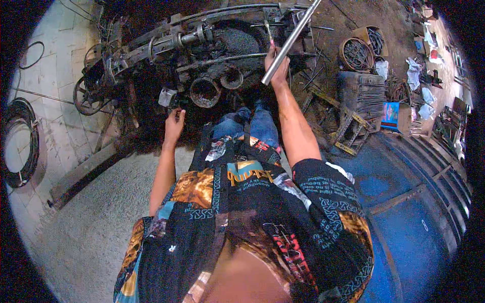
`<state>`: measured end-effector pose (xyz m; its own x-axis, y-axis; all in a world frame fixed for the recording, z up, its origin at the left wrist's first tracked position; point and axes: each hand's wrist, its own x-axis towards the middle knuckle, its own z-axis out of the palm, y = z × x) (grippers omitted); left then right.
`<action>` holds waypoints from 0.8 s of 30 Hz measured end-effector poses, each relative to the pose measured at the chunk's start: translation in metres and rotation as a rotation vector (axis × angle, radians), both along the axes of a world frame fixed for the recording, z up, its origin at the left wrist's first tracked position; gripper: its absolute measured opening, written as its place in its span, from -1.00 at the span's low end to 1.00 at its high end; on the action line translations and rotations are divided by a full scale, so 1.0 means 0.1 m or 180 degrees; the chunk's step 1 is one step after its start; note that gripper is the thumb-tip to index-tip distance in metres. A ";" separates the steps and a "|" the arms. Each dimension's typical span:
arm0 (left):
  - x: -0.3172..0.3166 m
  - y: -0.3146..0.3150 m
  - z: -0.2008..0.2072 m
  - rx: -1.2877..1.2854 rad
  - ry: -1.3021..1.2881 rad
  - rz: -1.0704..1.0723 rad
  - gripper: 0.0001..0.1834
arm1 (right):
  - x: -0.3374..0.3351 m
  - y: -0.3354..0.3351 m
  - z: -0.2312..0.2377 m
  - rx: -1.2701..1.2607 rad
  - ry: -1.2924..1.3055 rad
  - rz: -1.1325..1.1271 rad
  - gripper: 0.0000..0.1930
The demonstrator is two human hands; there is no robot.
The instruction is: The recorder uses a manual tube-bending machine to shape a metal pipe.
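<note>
My left hand (174, 121) reaches to the near left side of a dark, greasy machine (189, 43), just below a small pale box (167, 97). Its fingers are curled, and whatever lies between them is hidden. At the machine's right end, my right hand (284, 61) is closed around the lower end of a slim pale stick with a pinkish part (271, 43). A thick, shiny metal bar (293, 39) crosses in front of this hand and slants up to the right. I see no fingers wrapped over the bar. Two round openings (204, 93) lie between my arms.
A handwheel (86, 96) stands at the machine's left, and a coiled black hose (22, 141) lies beyond it. To the right are a basket of thin rods (356, 54), a yellowish metal frame (353, 134), a blue box (391, 116) and a blue metal surface (384, 177).
</note>
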<state>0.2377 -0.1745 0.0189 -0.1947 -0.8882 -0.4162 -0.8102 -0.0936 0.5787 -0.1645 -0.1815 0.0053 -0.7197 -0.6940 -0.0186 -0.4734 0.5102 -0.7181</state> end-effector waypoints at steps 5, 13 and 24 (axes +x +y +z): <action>-0.02 0.00 0.05 -0.0005 -0.0029 0.0038 -0.56 | 0.07 0.27 -0.12 0.0434 -0.0774 -0.0154 -0.57; -0.04 0.00 0.06 0.0197 0.0009 0.0085 -0.55 | 0.00 -0.01 0.14 -0.0046 -0.0310 -0.0074 -0.52; 0.03 0.05 0.03 0.0064 -0.0247 0.0066 -0.52 | 0.04 0.42 -0.41 0.0408 -0.0293 -0.0077 -0.61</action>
<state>0.2402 -0.1700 0.0215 -0.1429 -0.8829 -0.4472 -0.8503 -0.1218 0.5121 -0.1606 -0.1393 -0.0352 -0.7273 -0.6643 -0.1725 -0.3952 0.6108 -0.6861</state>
